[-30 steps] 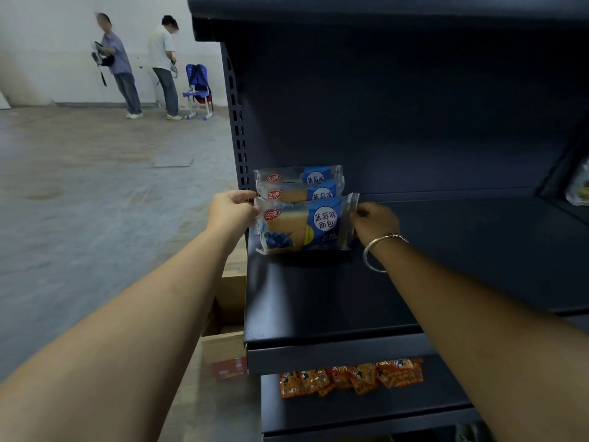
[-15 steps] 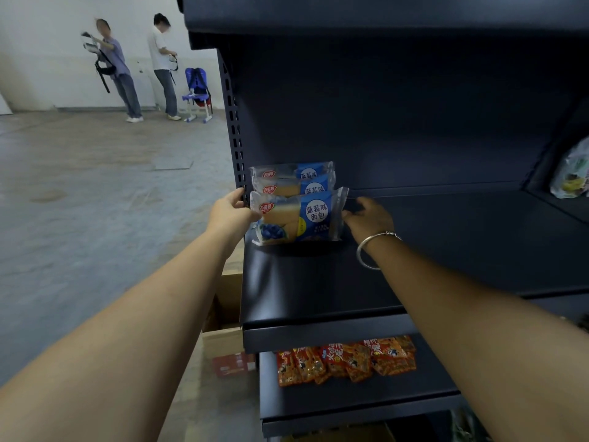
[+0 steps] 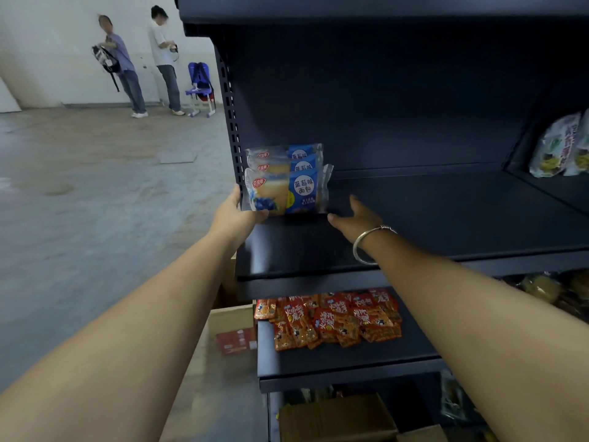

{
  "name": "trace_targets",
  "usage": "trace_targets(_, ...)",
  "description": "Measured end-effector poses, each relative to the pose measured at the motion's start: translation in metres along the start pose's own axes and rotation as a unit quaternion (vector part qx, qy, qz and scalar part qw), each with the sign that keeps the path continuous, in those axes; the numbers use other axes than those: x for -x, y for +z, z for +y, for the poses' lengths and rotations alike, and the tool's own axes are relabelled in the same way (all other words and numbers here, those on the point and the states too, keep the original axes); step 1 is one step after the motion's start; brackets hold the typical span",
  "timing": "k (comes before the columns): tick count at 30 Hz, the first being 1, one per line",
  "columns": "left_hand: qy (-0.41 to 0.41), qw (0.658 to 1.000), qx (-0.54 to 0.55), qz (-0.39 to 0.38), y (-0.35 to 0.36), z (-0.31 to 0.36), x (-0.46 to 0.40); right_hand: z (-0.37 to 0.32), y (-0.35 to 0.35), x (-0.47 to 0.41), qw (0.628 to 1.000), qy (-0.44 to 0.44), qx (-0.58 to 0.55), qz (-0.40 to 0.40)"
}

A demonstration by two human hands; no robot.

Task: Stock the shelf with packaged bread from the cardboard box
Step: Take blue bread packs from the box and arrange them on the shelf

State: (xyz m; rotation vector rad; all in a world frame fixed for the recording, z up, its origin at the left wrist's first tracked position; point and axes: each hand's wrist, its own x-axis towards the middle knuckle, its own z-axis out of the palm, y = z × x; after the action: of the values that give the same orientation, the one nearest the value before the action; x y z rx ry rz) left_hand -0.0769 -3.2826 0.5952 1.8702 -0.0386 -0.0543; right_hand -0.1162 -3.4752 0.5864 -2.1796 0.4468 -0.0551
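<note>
I see the dark shelf, three blueberry bread packs stacked at its left end, my left hand gripping the front pack's left edge, my right hand open, fingers loose, just beside the packs, silver bangle on that wrist

We are seeing red snack packets lying in overlapping heap on lower tier. Pale bags are standing at far right. Two people are standing by white wall; one is holding backpack. Blue chair is sitting just beside them. Grey floor is stretching leftward.
</note>
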Motion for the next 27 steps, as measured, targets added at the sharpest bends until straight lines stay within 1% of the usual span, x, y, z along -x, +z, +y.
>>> trace_targets(4,0.016,0.999,-0.043,0.003,0.008,-0.004,0.034,0.010,-0.007,0.029,0.999,-0.031,0.031,-0.011)
trace_targets(9,0.027,0.994,-0.108,0.016,0.018,-0.018,0.074,0.030,-0.017,0.068,0.996,-0.046,0.071,-0.029)
trace_targets(13,0.035,0.990,-0.135,0.001,0.026,-0.033,0.105,0.050,-0.027,0.098,0.993,-0.052,0.104,-0.025)
trace_targets(17,0.045,0.984,-0.167,0.040,0.034,-0.053,0.137,0.076,-0.031,0.124,0.987,-0.051,0.149,-0.018)
trace_targets(21,0.022,0.976,-0.197,0.088,0.048,-0.075,0.177,0.113,-0.025,0.150,0.981,-0.027,0.188,-0.024)
trace_targets(27,-0.050,0.968,-0.238,0.063,0.068,-0.137,0.218,0.172,0.003,0.178,0.977,0.043,0.196,-0.075)
